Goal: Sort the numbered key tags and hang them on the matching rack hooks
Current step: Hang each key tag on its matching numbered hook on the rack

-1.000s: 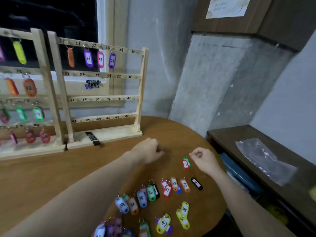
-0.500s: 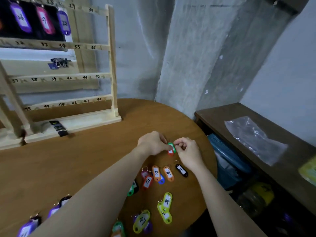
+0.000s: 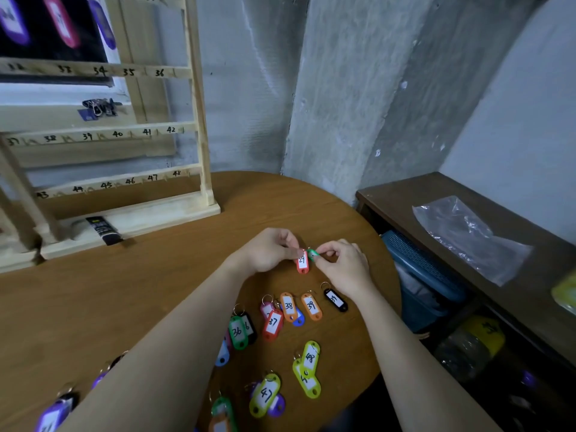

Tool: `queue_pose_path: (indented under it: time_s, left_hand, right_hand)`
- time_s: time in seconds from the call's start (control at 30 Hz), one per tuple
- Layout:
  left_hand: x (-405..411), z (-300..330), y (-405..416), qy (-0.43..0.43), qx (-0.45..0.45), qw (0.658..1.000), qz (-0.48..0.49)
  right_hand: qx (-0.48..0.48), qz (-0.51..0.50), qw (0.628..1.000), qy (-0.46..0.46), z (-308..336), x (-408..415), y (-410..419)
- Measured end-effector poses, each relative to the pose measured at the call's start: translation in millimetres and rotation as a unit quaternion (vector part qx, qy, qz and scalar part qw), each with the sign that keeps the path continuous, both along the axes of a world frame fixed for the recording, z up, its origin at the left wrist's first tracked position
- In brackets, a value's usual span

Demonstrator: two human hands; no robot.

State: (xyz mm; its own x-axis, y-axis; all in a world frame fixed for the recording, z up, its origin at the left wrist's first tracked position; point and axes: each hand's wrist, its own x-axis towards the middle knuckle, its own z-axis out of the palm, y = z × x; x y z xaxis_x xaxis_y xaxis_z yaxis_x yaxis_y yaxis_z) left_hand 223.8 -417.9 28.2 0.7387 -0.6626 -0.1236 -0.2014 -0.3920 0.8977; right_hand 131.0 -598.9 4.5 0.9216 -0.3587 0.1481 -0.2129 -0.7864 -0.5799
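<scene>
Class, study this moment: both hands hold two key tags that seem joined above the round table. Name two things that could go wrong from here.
1. The left hand pinches the red tag 29 while the right hand pinches the green tag; pulled apart, either might drop among the loose tags below.
2. The black tag lies near the table edge, beside the right wrist; a nudge could knock it off.

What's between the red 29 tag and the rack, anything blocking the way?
Nothing visible on the table lies between the red 29 tag and the rack. But a green tag, pinched by the right hand, touches it; the left hand holds it.
</scene>
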Motion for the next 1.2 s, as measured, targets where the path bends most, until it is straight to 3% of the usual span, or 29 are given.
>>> queue_pose_path:
  time_s: [0.47,1.2]
  left_hand:
    - [-1.6,-3.2,-2.2,-0.012,-0.007,1.000,-0.016]
    - [-6.2,-5.4,-5.7,-0.019,-0.030,0.998,0.046]
  right_hand:
    - [-0.004,0.006,1.000,0.000,-0.1,-1.2,0.1]
    - [-0.029,-0.024,0.999,0.028,1.6,3.8,3.2]
